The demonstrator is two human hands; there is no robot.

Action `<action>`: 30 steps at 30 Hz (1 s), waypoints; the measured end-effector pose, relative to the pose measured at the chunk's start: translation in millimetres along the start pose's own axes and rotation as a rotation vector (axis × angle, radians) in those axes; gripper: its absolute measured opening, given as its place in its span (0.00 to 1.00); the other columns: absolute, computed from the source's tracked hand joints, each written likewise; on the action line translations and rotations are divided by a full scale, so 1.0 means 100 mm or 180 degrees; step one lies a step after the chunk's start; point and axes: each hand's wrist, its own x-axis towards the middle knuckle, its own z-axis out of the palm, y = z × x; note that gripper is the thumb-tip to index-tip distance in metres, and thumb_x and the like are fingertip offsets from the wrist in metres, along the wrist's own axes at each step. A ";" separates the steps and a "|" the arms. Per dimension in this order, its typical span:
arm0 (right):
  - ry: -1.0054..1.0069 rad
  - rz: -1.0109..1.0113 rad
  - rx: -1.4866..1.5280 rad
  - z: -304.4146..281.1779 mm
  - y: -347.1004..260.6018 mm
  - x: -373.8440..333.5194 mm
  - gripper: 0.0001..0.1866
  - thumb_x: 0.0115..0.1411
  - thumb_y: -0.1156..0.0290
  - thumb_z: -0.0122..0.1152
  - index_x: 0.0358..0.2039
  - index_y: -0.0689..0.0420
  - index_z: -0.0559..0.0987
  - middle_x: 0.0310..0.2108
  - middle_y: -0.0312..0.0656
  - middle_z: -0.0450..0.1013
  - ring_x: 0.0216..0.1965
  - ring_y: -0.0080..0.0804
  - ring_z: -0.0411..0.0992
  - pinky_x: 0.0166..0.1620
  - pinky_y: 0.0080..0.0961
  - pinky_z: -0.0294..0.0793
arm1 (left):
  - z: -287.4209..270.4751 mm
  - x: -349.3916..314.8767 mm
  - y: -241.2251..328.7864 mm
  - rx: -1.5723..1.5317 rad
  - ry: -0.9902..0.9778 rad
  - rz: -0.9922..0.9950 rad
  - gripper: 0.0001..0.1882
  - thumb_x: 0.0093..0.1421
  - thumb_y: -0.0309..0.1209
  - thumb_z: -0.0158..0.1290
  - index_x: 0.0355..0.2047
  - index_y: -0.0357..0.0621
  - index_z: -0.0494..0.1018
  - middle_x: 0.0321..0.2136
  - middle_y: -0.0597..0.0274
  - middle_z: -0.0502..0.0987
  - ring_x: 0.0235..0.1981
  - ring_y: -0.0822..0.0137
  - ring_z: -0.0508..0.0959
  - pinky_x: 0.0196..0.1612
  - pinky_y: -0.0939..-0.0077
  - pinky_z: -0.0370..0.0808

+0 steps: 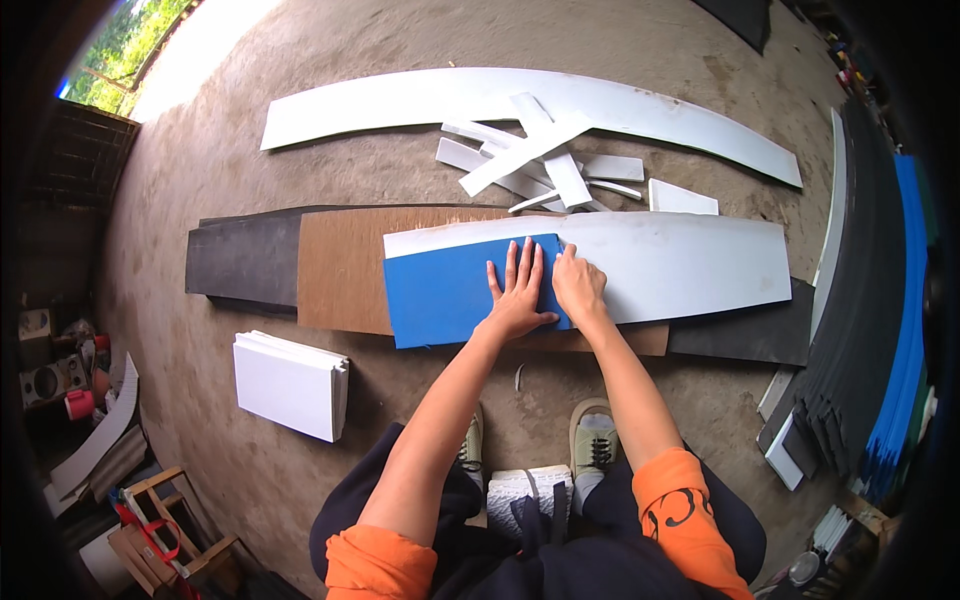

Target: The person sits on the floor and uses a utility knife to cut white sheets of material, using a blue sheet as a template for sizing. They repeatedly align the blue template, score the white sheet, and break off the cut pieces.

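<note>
My left hand (pixel 517 293) lies flat, fingers spread, on a blue sheet (pixel 440 295) near its right edge. My right hand (pixel 578 282) is closed right beside it, at the line where the blue sheet meets a long white sheet (pixel 690 262); whatever it grips is hidden by the fingers. Both sheets rest on a brown board (pixel 340 268) and a dark grey board (pixel 240 258) on the concrete floor.
A long curved white sheet (pixel 400 105) and a heap of white offcut strips (pixel 535 160) lie beyond. A stack of white panels (pixel 290 383) sits at the left. Black and blue sheets (pixel 885 330) are stacked at the right. Wooden crates and clutter stand at lower left.
</note>
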 end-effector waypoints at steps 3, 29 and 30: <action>0.0012 0.0037 0.0071 -0.02 -0.04 0.02 0.15 0.60 0.64 0.38 0.33 0.64 0.68 0.22 0.56 0.72 0.28 0.52 0.73 0.34 0.44 0.71 | 0.01 -0.01 -0.02 0.0000 0.0013 -0.0016 0.62 0.36 0.49 0.62 0.61 0.45 0.31 0.62 0.54 0.28 0.62 0.53 0.26 0.55 0.39 0.23; -0.0856 0.0766 0.0635 0.11 0.23 -1.20 0.15 0.60 0.64 0.39 0.35 0.65 0.68 0.31 0.59 0.71 0.36 0.56 0.71 0.39 0.47 0.71 | 0.03 -0.04 0.04 0.0071 0.0125 -0.0053 0.62 0.35 0.48 0.62 0.61 0.46 0.31 0.62 0.57 0.28 0.62 0.56 0.25 0.55 0.41 0.23; -0.0837 0.0789 0.0618 0.15 0.24 -1.22 0.15 0.60 0.64 0.39 0.35 0.65 0.68 0.31 0.59 0.72 0.36 0.56 0.71 0.38 0.46 0.71 | 0.03 -0.04 0.05 0.0067 0.0115 -0.0050 0.62 0.35 0.48 0.62 0.61 0.46 0.31 0.62 0.57 0.28 0.62 0.56 0.25 0.55 0.41 0.23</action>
